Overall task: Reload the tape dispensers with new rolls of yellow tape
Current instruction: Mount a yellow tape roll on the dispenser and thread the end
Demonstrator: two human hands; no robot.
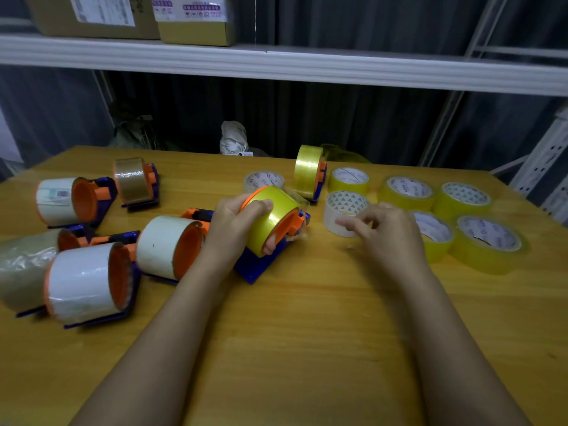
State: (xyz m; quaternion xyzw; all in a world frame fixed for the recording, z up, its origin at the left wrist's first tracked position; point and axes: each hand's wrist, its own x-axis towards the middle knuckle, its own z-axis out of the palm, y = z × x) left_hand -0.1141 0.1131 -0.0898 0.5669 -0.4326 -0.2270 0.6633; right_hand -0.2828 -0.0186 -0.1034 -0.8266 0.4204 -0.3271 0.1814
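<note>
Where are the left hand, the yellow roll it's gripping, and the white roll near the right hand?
left hand (231, 221): head view, back of the hand
yellow roll (275, 215): head view, outer tape face
white roll (344, 210): head view, top rim

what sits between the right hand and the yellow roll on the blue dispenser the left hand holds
In the head view, only bare wooden table separates the right hand from the yellow tape roll on the blue dispenser gripped by the left hand.

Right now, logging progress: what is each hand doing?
Left hand: grips the yellow tape roll on its dispenser.
Right hand: fingers curled, blurred; cannot tell.
</note>
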